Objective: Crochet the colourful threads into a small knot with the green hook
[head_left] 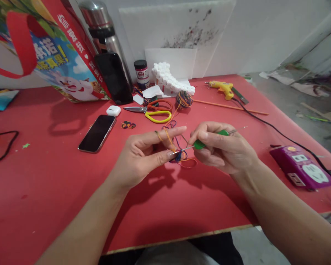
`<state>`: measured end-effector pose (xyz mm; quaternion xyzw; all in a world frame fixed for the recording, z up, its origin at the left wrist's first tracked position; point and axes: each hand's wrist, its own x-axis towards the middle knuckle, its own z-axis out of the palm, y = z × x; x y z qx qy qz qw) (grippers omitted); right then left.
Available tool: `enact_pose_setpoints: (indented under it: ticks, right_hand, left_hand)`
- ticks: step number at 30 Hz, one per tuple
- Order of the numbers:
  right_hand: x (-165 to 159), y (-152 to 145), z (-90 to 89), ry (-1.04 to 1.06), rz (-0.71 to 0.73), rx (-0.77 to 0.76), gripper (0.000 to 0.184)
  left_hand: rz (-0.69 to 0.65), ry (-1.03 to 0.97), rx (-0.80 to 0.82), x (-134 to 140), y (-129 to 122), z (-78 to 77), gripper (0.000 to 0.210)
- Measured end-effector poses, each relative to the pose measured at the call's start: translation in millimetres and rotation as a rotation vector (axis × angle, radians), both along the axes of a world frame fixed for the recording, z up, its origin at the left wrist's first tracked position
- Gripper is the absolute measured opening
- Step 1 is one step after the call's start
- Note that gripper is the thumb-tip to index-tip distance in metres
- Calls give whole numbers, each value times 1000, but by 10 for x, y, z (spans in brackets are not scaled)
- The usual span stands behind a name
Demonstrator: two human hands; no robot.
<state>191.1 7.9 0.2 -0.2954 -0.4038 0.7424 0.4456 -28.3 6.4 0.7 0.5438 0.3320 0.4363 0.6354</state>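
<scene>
Between the thumb and fingers of my left hand (pixel 146 149) is a small crochet piece (pixel 178 156) in dark blue, red and orange yarn. An orange strand (pixel 168 137) runs over the raised index finger of that hand. My right hand (pixel 223 147) grips a crochet hook by its green handle (pixel 200 144); the thin metal shaft (pixel 188 148) points left and its tip meets the crochet piece. Another metal end sticks out past the handle on the right. Loose yarn loops (pixel 191 163) hang beside the piece. The strand leads back to a multicoloured yarn ball (pixel 184 100).
Scissors (pixel 157 116), a small crocheted piece (pixel 128 125), a phone (pixel 97 133) and an earbud case (pixel 113 110) lie beyond my left hand. Behind stand a black phone (pixel 114 79), flask (pixel 99 25), jar (pixel 141 73) and bag (pixel 71 73). Rightward are a glue gun (pixel 222 88) and purple power strip (pixel 303 167).
</scene>
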Motion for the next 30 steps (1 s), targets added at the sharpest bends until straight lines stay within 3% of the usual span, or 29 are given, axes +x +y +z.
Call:
enact_pose_setpoints:
  ticks: [4, 7, 11, 16, 21, 23, 26, 30]
  right_hand:
    - [-64, -64, -17, -23, 0, 99, 29]
    - [-78, -104, -62, -57, -77, 211, 27]
    - [-93, -128, -108, -49, -117, 315, 23]
    - [-169, -97, -110, 39, -216, 163, 23]
    - [-200, -51, -135, 79, -198, 64, 28]
    - [-204, -58, -141, 91, -164, 51, 27]
    - [-212, -91, -135, 104, -79, 61, 23]
    - [-226, -113, -132, 96, -59, 70, 26]
  left_hand:
    - [-11, -60, -37, 66, -19, -48, 25]
    - [67, -94, -52, 115, -39, -82, 29]
    - [72, -174, -152, 159, -68, -90, 33]
    - [132, -179, -114, 184, -87, -67, 22]
    - [174, -148, -35, 177, -62, -105, 6]
    - [176, -57, 9, 152, -34, -118, 13]
    - [165, -13, -10, 99, 14, -109, 40]
    - [135, -160, -123, 61, 33, -61, 33]
